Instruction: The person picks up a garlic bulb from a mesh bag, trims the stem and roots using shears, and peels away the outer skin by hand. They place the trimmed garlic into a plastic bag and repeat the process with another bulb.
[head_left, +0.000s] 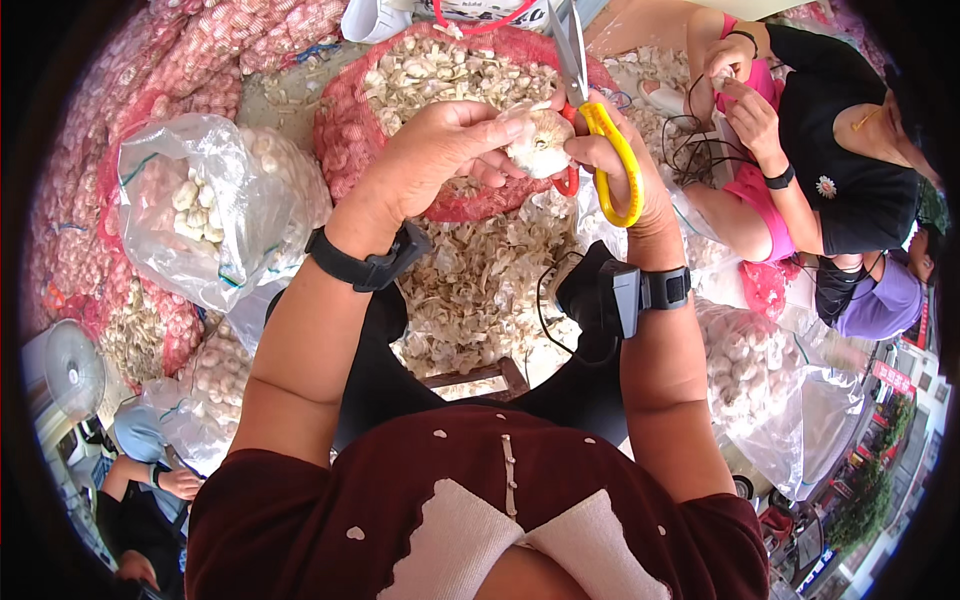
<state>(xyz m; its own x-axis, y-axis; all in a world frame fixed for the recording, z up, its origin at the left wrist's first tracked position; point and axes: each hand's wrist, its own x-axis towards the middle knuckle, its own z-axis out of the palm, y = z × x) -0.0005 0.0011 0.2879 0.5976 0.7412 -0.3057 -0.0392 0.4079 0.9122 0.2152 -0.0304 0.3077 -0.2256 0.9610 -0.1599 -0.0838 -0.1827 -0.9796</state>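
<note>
Between my two hands is a garlic bulb (541, 142) with loose papery skin, its round dried face turned up. My left hand (454, 150) holds it from the left, the thumb on its upper side and fingertips beneath. A pair of scissors (616, 172) with yellow and red handles hangs on my right hand (637, 154), the blades pointing away from me. My right thumb presses against the bulb's right side. Below the hands stands a red mesh sack (337, 127), its open mouth full of garlic trimmings (442, 75).
Garlic skins (480, 285) cover the ground between my knees. At left stands a clear plastic bag (187, 217) with garlic bulbs, before stacked mesh sacks (187, 67). A bagged heap of garlic (750, 367) lies at right. A co-worker (832, 142) handles garlic at upper right. A fan (73, 371) stands at far left.
</note>
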